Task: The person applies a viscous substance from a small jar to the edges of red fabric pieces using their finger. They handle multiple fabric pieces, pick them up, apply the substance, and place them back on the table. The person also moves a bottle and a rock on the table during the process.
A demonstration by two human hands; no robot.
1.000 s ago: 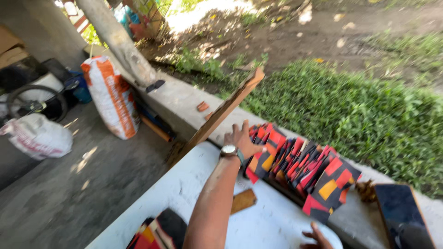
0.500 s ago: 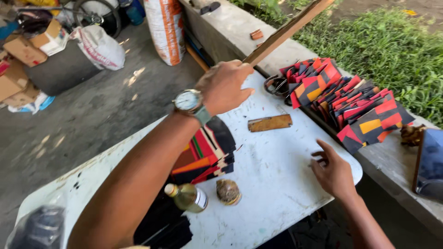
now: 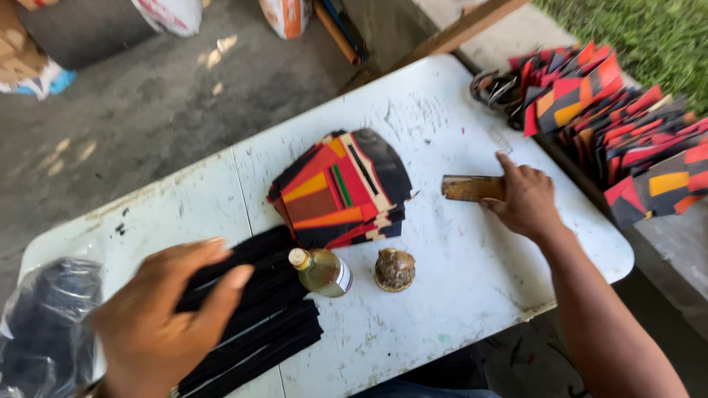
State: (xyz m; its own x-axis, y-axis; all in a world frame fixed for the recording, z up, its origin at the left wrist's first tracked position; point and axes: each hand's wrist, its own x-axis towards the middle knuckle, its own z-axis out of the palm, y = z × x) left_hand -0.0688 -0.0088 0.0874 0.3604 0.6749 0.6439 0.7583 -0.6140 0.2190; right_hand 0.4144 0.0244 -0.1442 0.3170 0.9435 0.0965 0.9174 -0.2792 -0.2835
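My right hand rests on a short brown wooden block near the right end of a white table, its fingers curled over the block's end. My left hand hovers with spread fingers above a pile of black strips at the table's near left. A stack of red, orange and black patterned pieces lies in the middle. A small glass bottle of yellowish liquid lies beside a round brown lump.
More patterned pieces are fanned out on a concrete ledge to the right, next to scissors. A clear bag of dark material sits at the table's left end. A wooden plank, sacks and boxes stand on the concrete floor behind.
My left hand drew back from the ledge's patterned pieces to the black strips at the near left. My right hand moved forward onto the wooden block. The view tilted down over the table.
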